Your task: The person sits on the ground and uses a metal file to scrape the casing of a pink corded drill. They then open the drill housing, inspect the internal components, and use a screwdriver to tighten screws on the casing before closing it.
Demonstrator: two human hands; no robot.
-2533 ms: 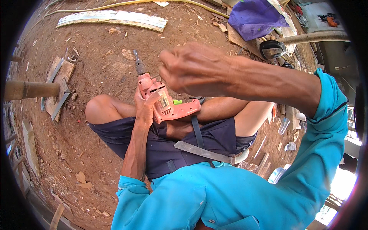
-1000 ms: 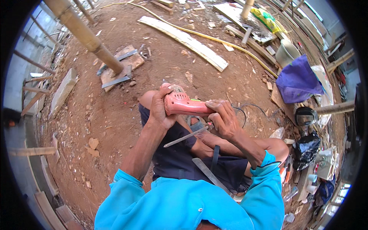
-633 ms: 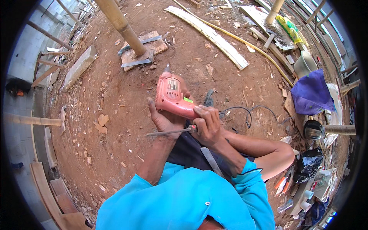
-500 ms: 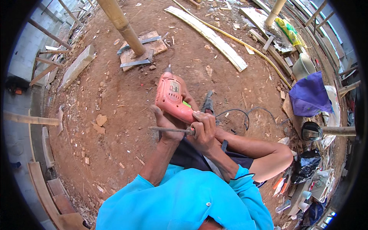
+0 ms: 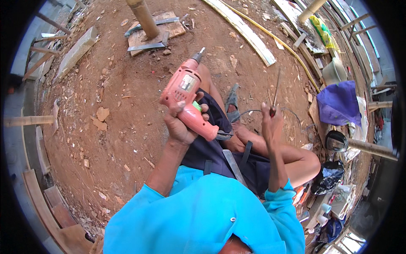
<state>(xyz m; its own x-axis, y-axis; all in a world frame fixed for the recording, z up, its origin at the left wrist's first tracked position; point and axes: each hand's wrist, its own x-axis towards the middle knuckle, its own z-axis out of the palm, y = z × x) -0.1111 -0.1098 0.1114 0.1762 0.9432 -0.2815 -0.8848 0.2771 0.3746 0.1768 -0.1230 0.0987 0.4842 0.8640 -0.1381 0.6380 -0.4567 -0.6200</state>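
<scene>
My left hand [image 5: 182,125] is closed round the pink drill [image 5: 190,82], beside its green trigger part. Its bit [image 5: 202,51] points up and to the right, and a black cord [image 5: 253,111] trails from the handle. Apart from the drill, my right hand [image 5: 271,122] grips a long thin metal tool [image 5: 277,86] by its dark red handle, the shaft pointing upward. A flat metal blade [image 5: 232,167] lies along my dark shorts, below the drill.
A bamboo post [image 5: 146,23] stands on a board on the dirt ahead. A white plank [image 5: 237,29] and yellow hose [image 5: 296,55] lie beyond. At the right are a purple sheet [image 5: 338,103], grey bucket [image 5: 334,72], bamboo pole [image 5: 372,150] and black plastic [image 5: 330,178].
My right hand has let go of the drill handle and moved right and up, turning the thin tool upright. My left hand has raised the drill, its bit tilting rightward.
</scene>
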